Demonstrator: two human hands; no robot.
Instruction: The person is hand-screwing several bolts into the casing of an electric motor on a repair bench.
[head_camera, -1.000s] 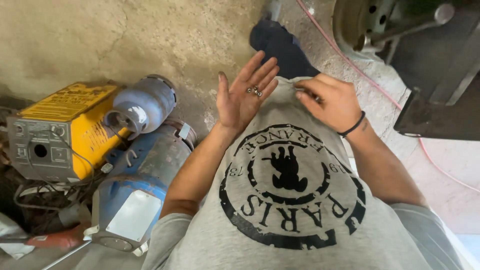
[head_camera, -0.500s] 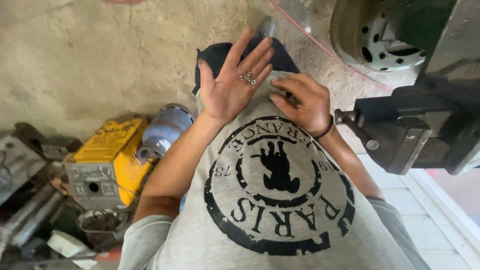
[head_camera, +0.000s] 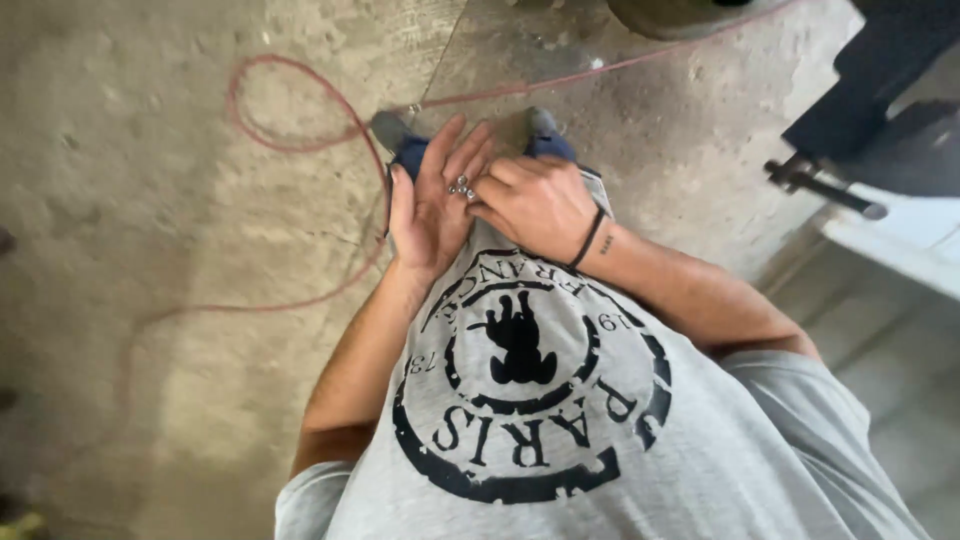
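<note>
- Nuts (head_camera: 462, 186), small and silvery, lie in a cluster on the open palm of the left hand (head_camera: 432, 205), whose fingers are stretched flat and close together.
- Right hand (head_camera: 535, 203) touches the cluster, its fingers curled and pinching at the nuts.
- Red hose (head_camera: 300, 140) loops over the concrete floor (head_camera: 150, 250) below both hands.
- Black vise (head_camera: 860, 120) stands off to the right.

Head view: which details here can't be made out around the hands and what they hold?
- Small metal pieces on the left hand: too small to identify.
- Right hand fingertips: curled under, so any grip is hidden.
- Dark machine: cut off by the frame's right edge.
- Shoes: mostly hidden by both hands.
</note>
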